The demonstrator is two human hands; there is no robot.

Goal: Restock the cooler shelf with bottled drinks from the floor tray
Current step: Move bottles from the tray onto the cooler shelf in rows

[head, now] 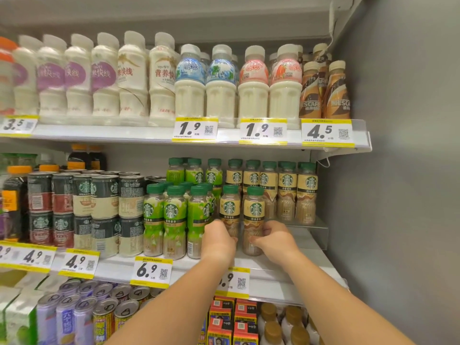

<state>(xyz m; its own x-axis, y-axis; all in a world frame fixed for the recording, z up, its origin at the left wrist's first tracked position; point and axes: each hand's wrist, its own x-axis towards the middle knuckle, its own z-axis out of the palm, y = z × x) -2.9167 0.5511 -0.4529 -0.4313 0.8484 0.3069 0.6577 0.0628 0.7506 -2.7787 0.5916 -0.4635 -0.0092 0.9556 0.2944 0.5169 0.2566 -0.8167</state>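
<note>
Two tan-labelled coffee bottles with green caps stand at the front of the middle cooler shelf [286,265]. My left hand [219,241] wraps the lower part of the left bottle [230,207]. My right hand [272,241] grips the base of the right bottle [253,212]. Both bottles are upright and rest on the shelf. More tan bottles [286,188] fill the row behind them. Green-labelled bottles [174,215] stand just to the left. The floor tray is out of view.
Stacked coffee cans [104,207] sit further left on the same shelf. Milk drink bottles [221,88] line the shelf above. Cans [104,305] and cartons [231,319] fill the shelf below. The grey cooler wall [398,195] closes the right side; a clear divider [321,227] stands near it.
</note>
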